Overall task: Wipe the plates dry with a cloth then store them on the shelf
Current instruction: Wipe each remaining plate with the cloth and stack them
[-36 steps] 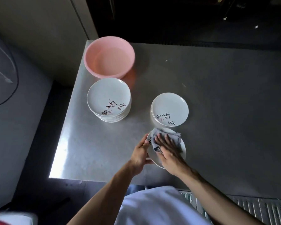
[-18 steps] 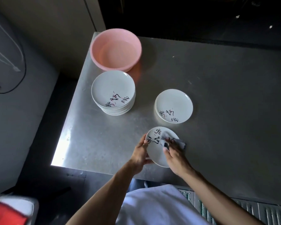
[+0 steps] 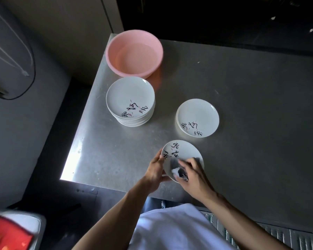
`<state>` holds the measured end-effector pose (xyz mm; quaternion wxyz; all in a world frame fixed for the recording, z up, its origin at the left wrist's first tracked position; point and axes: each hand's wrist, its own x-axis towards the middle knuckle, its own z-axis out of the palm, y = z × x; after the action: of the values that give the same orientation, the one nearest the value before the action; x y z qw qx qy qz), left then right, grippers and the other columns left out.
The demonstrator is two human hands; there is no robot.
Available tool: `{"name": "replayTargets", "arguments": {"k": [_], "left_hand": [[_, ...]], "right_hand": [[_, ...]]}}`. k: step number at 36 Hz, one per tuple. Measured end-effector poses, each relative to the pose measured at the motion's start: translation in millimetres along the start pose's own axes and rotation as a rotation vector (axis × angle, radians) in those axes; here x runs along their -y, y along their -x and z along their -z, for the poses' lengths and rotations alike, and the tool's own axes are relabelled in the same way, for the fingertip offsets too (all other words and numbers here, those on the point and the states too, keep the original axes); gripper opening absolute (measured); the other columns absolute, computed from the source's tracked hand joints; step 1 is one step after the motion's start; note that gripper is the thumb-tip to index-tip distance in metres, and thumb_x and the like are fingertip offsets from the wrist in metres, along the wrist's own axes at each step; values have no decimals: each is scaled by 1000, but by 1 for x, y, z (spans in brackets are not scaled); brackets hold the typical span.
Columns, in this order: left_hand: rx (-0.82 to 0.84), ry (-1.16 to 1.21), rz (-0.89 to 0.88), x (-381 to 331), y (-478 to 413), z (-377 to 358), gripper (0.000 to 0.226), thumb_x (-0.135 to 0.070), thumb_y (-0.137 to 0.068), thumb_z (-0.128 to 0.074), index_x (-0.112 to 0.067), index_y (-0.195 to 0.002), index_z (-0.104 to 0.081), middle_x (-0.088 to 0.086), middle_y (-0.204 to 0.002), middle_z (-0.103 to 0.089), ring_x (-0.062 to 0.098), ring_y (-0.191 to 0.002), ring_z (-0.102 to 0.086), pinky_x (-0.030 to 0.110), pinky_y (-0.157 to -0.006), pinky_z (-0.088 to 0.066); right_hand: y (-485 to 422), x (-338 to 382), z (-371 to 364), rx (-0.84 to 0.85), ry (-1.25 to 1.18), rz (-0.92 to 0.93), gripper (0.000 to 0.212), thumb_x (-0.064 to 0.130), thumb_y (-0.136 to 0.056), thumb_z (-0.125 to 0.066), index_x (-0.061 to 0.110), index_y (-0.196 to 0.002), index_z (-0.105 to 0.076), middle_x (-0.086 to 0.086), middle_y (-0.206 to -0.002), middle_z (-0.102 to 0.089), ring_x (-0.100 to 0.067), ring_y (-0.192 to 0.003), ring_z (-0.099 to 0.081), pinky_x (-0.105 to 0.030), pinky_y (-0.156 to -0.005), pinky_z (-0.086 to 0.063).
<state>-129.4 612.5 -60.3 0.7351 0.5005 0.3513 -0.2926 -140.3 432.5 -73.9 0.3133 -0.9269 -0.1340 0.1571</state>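
A small white plate (image 3: 183, 152) with black brush lettering is held just above the near edge of the metal table (image 3: 242, 105). My left hand (image 3: 154, 171) grips its left rim. My right hand (image 3: 193, 175) presses a bunched grey cloth (image 3: 177, 167) onto the plate's near right part. A tall stack of matching plates (image 3: 130, 101) stands to the far left. A low stack of plates (image 3: 197, 118) lies just beyond the held plate.
A pink plastic basin (image 3: 134, 53) sits at the table's far left corner. The table's left edge drops to a dark floor. A red and white object (image 3: 9, 233) lies at the bottom left. A slatted metal surface (image 3: 278, 235) shows at the bottom right.
The cloth under my right hand has slid from the plate's far side down to its near right part, uncovering the lettering. My left hand keeps its grip on the rim.
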Motion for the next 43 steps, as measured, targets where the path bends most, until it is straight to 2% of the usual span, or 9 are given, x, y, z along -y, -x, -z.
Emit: {"name": "replayTargets", "arguments": {"k": [5, 9, 13, 16, 22, 27, 35, 39, 43], "left_hand": [[17, -9, -11, -2, 3, -2, 37, -40, -114, -30, -47, -139, -56, 7, -130, -71, 39, -113, -70, 53, -84, -62], [28, -48, -31, -3, 8, -4, 35, -39, -114, -30, -49, -134, -58, 6, -128, -72, 33, -107, -70, 43, -72, -62], [32, -52, -47, -2, 10, -2, 31, -35, -112, -38, -39, -134, -60, 8, -122, -75, 36, -112, -71, 49, -83, -62], [19, -26, -48, 2, 12, 0, 31, -34, -112, -38, -43, -131, -62, 6, -123, -74, 33, -108, -73, 47, -81, -62], [8, -30, -50, 2, 16, -4, 34, -39, -114, -32, -49, -137, -55, -1, -128, -70, 28, -105, -71, 42, -77, -61], [20, -45, -73, 5, 15, -3, 33, -25, -113, -36, -37, -133, -59, 6, -120, -75, 24, -101, -76, 38, -70, -61], [-128, 30, -146, 12, 12, -5, 23, -22, -111, -44, -24, -128, -60, 10, -114, -72, 29, -95, -70, 39, -67, -59], [-228, 12, -103, 10, 4, -6, 5, -10, -97, -51, -14, -95, -53, 12, -90, -60, 26, -89, -56, 36, -70, -50], [-122, -61, -93, 12, 6, 0, 12, -11, -100, -58, -7, -105, -49, 20, -102, -69, 31, -89, -71, 42, -74, -63]], "right_hand": [[-17, 23, -8, -52, -42, -100, 56, 53, -97, -38, 18, -132, -65, 0, -146, -47, -24, -137, -44, -20, -116, -18], [-32, 35, -15, 12, -254, -242, 63, 50, -100, -31, 15, -152, -38, -6, -161, -29, -23, -151, -21, -34, -125, -9], [-25, 42, -20, -41, -144, 106, 48, 29, -103, -36, 13, -146, -48, 0, -156, -34, -1, -149, -15, -17, -119, -1], [-24, 26, -19, 107, -7, 150, 51, 32, -107, -28, 14, -154, -35, 5, -162, -19, -9, -153, -9, -29, -124, -2], [-51, 19, -14, 65, 154, -376, 64, 47, -105, -15, 11, -158, -23, -10, -167, -14, -26, -154, -9, -38, -124, -5], [-40, 32, -22, 216, -176, 28, 61, 48, -101, -21, 22, -155, -34, 5, -164, -23, -8, -153, -12, -36, -126, -6], [-50, 26, -14, -44, 152, -472, 73, 48, -98, -12, 4, -153, -33, -19, -162, -25, -33, -150, -19, -44, -122, -9], [-42, 27, -22, -49, -17, -339, 79, 57, -92, -11, 12, -145, -50, -16, -157, -37, -30, -147, -29, -34, -121, -5], [-29, 38, -11, 179, -231, -133, 71, 63, -99, -26, 16, -148, -47, -6, -155, -43, -15, -145, -34, -31, -122, -20]]}}
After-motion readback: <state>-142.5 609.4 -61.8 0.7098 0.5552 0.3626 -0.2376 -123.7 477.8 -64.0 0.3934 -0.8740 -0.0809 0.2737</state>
